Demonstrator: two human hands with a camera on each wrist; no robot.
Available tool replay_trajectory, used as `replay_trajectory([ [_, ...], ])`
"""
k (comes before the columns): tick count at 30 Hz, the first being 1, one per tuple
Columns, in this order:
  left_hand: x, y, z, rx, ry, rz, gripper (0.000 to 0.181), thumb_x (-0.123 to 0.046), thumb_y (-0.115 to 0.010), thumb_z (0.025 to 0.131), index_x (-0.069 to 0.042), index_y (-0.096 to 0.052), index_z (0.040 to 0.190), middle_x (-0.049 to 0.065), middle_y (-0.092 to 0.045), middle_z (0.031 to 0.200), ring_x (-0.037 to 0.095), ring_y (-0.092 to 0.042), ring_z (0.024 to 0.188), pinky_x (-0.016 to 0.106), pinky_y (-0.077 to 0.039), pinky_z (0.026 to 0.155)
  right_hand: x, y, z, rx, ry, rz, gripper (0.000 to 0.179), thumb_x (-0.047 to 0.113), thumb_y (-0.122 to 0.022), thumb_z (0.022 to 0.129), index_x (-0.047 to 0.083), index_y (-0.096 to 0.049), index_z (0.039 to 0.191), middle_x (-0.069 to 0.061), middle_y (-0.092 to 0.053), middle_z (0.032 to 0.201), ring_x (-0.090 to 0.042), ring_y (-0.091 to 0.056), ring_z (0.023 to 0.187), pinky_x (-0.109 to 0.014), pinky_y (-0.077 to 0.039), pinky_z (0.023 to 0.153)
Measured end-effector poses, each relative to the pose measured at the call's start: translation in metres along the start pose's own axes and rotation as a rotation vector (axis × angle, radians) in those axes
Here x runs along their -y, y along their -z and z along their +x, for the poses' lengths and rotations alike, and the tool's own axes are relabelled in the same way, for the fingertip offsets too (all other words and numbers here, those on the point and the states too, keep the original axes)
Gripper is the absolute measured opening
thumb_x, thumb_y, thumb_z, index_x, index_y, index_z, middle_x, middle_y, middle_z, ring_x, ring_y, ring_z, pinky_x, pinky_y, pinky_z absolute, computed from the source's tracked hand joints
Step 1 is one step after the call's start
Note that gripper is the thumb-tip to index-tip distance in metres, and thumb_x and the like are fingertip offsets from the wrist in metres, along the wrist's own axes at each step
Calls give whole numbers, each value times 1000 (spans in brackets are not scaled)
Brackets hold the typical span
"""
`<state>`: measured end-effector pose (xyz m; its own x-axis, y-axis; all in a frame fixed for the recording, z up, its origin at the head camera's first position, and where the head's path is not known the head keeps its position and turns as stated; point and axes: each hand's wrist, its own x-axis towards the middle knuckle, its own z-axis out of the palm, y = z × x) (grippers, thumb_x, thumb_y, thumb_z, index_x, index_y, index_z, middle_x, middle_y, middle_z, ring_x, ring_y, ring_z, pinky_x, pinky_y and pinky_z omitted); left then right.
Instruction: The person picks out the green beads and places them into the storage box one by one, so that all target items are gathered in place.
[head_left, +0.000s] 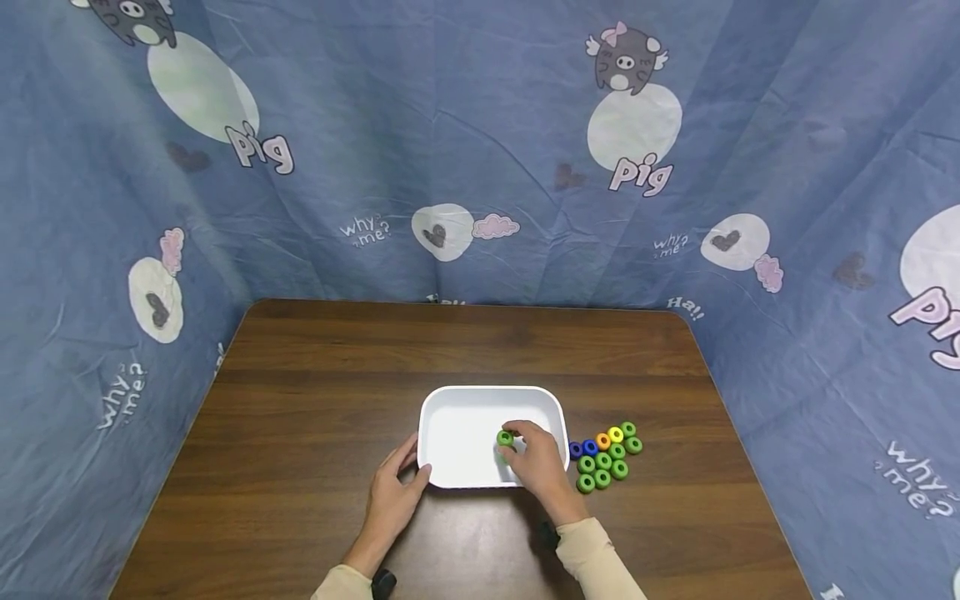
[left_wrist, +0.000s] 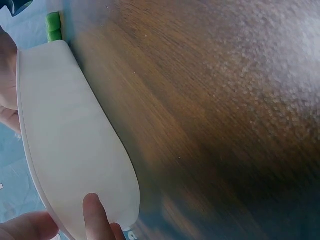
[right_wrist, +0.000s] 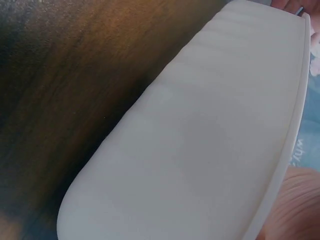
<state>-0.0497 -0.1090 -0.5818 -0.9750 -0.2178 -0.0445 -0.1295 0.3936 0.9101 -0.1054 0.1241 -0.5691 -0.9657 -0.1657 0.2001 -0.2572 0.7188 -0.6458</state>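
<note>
A white tray [head_left: 465, 433] lies on the table. My left hand [head_left: 393, 487] holds it at its near left corner; in the left wrist view the thumb is at the rim and a finger lies against the outer wall [left_wrist: 75, 125]. Inside the tray's right part, my right hand [head_left: 542, 462] pinches a green ring-shaped bead [head_left: 505, 437] between thumb and forefinger. More green shows just below that bead, partly hidden by the thumb. In the right wrist view the tray wall [right_wrist: 190, 130] hides the fingers and the bead.
Right of the tray lie several green beads [head_left: 603, 461] in a close group on the wooden table [head_left: 315, 400]. Along its back edge are blue beads [head_left: 590, 447], an orange bead [head_left: 603, 442] and a yellow bead [head_left: 616, 434]. A blue printed cloth [head_left: 480, 150] hangs around the table.
</note>
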Motion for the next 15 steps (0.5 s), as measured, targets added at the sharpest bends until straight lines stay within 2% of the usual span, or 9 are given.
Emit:
replay_trajectory([
  [7, 0, 0, -1, -2, -1, 0, 56, -4, -70, 89, -4, -55, 143, 16, -65, 134, 30, -67, 121, 49, -44, 111, 2, -2, 4, 90, -44, -33, 28, 4, -80, 78, 4, -73, 105, -11, -75, 101, -27, -71, 98, -43, -56, 90],
  [11, 0, 0, -1, 3, -5, -4, 56, -3, -70, 88, -4, -55, 142, 16, -65, 135, 30, -67, 121, 49, -46, 110, 4, -4, 4, 106, -57, -34, 27, 4, -80, 77, 5, -73, 104, -11, -75, 102, -26, -71, 99, -43, -56, 91],
  [15, 0, 0, -1, -1, -11, -10, 56, -3, -71, 88, -4, -56, 142, 16, -64, 136, 30, -67, 121, 48, -46, 110, 5, -8, 5, 107, -25, -47, 25, 5, -80, 78, 6, -74, 102, -10, -76, 103, -25, -71, 98, -41, -56, 89],
])
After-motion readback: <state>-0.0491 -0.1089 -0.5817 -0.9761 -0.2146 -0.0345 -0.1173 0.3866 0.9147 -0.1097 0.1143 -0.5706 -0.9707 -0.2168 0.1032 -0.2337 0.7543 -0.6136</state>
